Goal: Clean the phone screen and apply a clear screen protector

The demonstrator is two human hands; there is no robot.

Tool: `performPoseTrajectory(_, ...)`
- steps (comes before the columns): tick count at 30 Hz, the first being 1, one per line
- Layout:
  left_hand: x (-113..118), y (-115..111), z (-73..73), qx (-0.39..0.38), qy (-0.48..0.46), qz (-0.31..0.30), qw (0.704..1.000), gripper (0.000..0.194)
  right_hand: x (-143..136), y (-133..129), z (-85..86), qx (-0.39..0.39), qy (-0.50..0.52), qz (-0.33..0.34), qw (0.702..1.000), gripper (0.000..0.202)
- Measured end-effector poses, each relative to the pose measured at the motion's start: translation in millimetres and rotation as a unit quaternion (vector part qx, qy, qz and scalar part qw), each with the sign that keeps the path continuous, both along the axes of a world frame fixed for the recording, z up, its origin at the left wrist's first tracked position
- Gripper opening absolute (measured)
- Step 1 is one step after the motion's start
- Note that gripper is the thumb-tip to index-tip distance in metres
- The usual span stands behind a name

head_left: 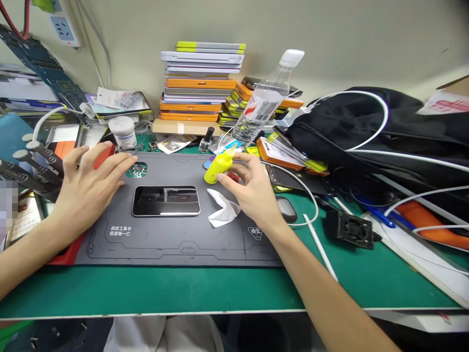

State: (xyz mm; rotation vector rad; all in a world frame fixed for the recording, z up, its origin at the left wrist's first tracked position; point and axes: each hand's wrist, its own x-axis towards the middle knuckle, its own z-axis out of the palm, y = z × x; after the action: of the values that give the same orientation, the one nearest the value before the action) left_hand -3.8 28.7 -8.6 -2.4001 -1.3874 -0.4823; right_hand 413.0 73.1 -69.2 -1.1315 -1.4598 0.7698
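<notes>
My right hand has its thumb against the front of a small yellow squeeze bottle and its fingers curled behind it. The bottle leans to the right, its pale nozzle pointing up; whether its base touches the mat I cannot tell. A crumpled white wipe lies just below that hand. A phone rests flat on the grey work mat, dark glossy screen up, with reflections or marks on it. My left hand is spread, holding nothing visible, over the mat's left part beside a red object.
Screwdriver-like tools stand at left. Behind the mat are a white tub, a small black-capped bottle, a stack of flat cases and a water bottle. A white cable, small fan and black bag lie right.
</notes>
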Motion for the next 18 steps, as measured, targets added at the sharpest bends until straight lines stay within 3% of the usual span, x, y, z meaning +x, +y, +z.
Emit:
performPoseTrajectory(5,1,2,-2.5,0.005,0.01,-0.014,1.0,0.074,0,-6,5.0,0.017,-0.111,-0.038,0.993,0.049)
performPoseTrajectory(11,2,4,-5.6,0.018,0.009,-0.033,0.999,0.077,2,-7,4.8,0.009,-0.149,-0.022,0.989,0.059)
performPoseTrajectory(13,3,5,-5.0,0.003,-0.026,-0.045,0.999,0.072,2,-8,7.2,0.044,-0.123,-0.044,0.99,0.061)
performPoseTrajectory(16,4,9,-3.6,-0.037,-0.073,-0.055,0.995,0.058,10,-12,17.4,0.139,-0.107,-0.098,0.98,0.039)
performPoseTrajectory(18,4,11,-3.0,-0.056,-0.097,-0.053,0.992,0.051,20,-15,26.7,0.178,-0.165,-0.075,0.967,0.047)
